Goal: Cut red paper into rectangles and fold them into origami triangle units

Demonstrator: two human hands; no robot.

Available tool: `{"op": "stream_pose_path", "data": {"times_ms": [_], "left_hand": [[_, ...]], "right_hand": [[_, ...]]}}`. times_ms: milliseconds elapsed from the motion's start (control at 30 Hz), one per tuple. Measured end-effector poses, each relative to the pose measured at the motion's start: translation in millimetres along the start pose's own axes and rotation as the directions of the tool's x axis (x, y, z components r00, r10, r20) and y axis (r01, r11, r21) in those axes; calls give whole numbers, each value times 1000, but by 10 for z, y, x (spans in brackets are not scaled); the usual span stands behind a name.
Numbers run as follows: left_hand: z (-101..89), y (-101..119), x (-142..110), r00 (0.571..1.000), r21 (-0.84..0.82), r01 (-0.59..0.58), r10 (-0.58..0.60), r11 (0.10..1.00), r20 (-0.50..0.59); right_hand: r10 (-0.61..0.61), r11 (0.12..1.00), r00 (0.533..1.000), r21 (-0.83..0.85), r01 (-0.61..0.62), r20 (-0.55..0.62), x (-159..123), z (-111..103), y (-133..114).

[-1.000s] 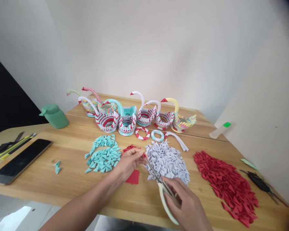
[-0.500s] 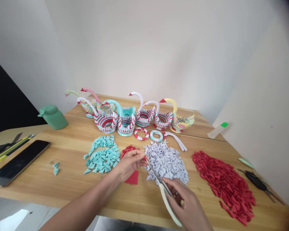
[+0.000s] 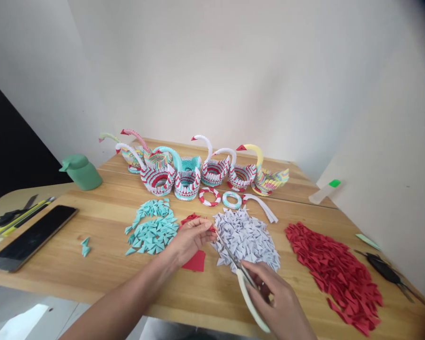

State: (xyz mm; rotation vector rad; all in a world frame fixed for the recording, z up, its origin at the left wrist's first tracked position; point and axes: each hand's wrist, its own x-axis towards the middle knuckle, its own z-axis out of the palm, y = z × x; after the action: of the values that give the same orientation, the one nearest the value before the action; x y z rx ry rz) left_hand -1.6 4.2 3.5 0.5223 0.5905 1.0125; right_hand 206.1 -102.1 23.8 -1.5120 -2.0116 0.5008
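Observation:
Pinched in the fingertips of my left hand (image 3: 195,236) is a small red paper piece (image 3: 213,228), mostly hidden by the fingers. My right hand (image 3: 272,293) grips white-handled scissors (image 3: 245,293), whose blades point up and left to the red piece. Under and beside my left hand lie a flat red paper sheet (image 3: 194,261) and some red folded pieces (image 3: 190,218). A heap of white folded paper triangles (image 3: 250,241) spreads behind the blades, and turquoise triangles (image 3: 154,233) lie left of my left hand.
Several paper swans (image 3: 158,179) stand along the back, with a red-white ring (image 3: 209,197), a turquoise-white ring (image 3: 232,200) and a white swan neck (image 3: 262,206) before them. Red triangles (image 3: 336,274) and black-handled scissors (image 3: 382,268) lie right; a phone (image 3: 33,236) and green container (image 3: 80,172) left.
The view has shifted slightly, so the table things appear a little farther right. Both hands keep nearly the same pose, with the scissor tips still at the red piece.

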Motion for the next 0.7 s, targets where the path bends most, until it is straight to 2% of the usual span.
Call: {"op": "stream_pose_path", "data": {"times_ms": [167, 433, 533, 633, 700], "left_hand": [[-13, 5, 4, 1000, -36, 8, -9, 999, -15], [-12, -11, -15, 999, 10, 16, -17, 1000, 50], [3, -29, -2, 999, 85, -36, 32, 996, 40], [14, -48, 21, 994, 137, -109, 112, 985, -9], [14, -51, 34, 989, 151, -133, 140, 980, -40]], "right_hand": [[27, 999, 999, 25, -28, 37, 2, -14, -10], [19, 999, 998, 24, -21, 68, 5, 3, 20], [-30, 999, 999, -38, 31, 20, 10, 35, 32], [-129, 982, 990, -149, 120, -54, 35, 105, 16], [-164, 965, 985, -215, 147, -60, 61, 157, -17]]}}
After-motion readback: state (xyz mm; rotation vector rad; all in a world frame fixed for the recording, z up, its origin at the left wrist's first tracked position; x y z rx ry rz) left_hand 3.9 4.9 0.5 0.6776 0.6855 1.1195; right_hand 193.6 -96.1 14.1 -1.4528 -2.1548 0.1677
